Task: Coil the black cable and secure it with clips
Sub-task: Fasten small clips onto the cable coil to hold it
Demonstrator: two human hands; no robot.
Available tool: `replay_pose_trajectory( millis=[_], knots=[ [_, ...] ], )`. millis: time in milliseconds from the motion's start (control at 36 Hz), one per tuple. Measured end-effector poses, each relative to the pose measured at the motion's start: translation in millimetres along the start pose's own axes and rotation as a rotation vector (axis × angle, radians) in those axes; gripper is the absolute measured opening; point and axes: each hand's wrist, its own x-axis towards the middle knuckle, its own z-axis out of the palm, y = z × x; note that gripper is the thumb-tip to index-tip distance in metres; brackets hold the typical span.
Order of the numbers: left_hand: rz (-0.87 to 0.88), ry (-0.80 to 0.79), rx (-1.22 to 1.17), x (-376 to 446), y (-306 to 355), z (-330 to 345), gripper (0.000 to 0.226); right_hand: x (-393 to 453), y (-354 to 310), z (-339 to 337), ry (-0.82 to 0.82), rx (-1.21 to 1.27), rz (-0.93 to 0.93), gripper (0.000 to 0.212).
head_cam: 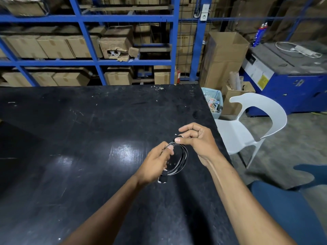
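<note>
The black cable (182, 160) is wound into a small round coil of several loops, held just above the black table (79, 138) near its right edge. My left hand (155, 163) pinches the coil's left side between thumb and fingers. A black plug end (163, 178) hangs below that hand. My right hand (196, 138) pinches the top of the coil with thumb and forefinger. Something small and dark sits under those fingertips; I cannot tell whether it is a clip.
A white plastic chair (247, 128) stands right of the table, with a bin of scraps (213, 101) behind it. Blue shelving (95, 62) with cardboard boxes runs along the back. A blue machine (290, 82) stands at the far right.
</note>
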Motion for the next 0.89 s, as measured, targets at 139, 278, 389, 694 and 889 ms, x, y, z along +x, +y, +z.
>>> replay_pose_trajectory(
  millis=[139, 278, 389, 694, 889],
  knots=[
    [-0.002, 0.025, -0.091, 3, 12, 0, 0.031, 3, 2, -1, -0.074, 0.119, 0.035, 0.035],
    [-0.027, 0.06, -0.286, 5, 23, -2, 0.032, -5, 12, 0, -0.229, 0.034, 0.134, 0.033],
    [-0.063, 0.05, -0.427, 8, 25, -9, 0.029, -5, 22, -3, -0.161, 0.034, 0.143, 0.012],
    [-0.146, -0.003, -0.474, 21, 10, -35, 0.018, 3, 37, -10, -0.039, 0.044, 0.193, 0.009],
    [-0.229, 0.124, -0.289, 23, -18, -36, 0.015, 6, 64, -3, 0.026, -0.005, 0.264, 0.021]
  ],
)
